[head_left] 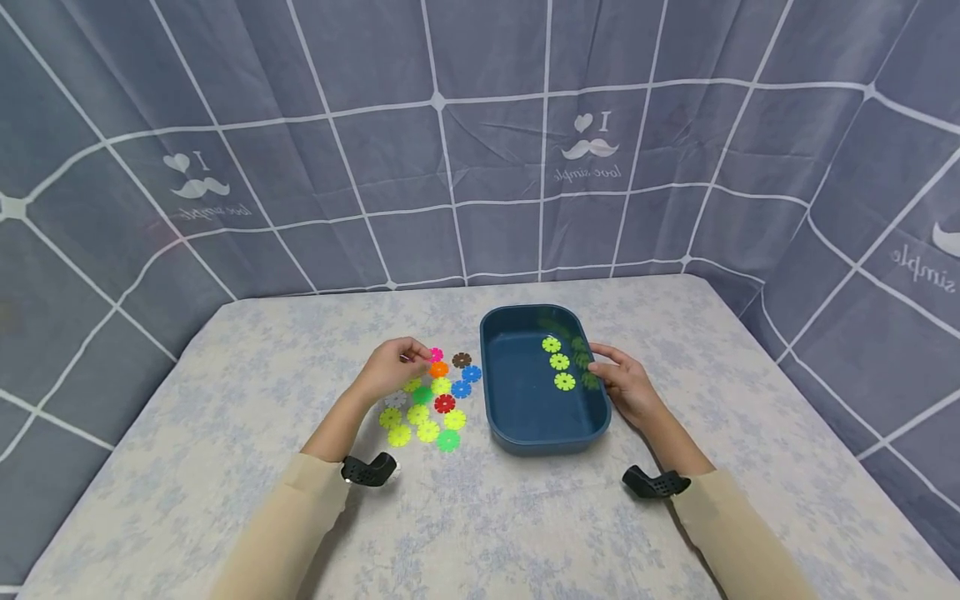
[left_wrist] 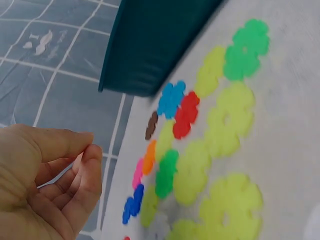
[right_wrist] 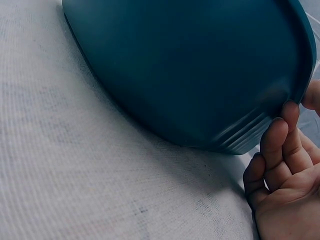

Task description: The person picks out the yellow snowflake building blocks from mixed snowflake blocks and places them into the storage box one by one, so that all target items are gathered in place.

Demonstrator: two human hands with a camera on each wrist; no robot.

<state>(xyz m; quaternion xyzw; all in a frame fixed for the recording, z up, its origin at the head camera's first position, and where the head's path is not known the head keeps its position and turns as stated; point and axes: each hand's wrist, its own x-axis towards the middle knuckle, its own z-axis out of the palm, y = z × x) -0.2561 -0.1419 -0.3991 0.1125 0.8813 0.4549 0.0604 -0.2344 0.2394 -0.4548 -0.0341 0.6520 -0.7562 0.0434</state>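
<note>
My left hand hovers at the upper left of a group of flower-shaped plastic discs, close to a pink disc and an orange disc. Its thumb and index fingertips meet, and nothing shows between them in the left wrist view. My right hand grips the right side of a dark blue-green plastic bin, thumb at the rim and fingers against the outer wall. Three yellow-green discs lie in a row inside the bin, mirrored on its right wall.
Left of the bin, loose discs lie on the pale floral tablecloth: several yellow ones, a red disc, a brown disc, green and blue discs. A grey-blue checked curtain hangs behind the table.
</note>
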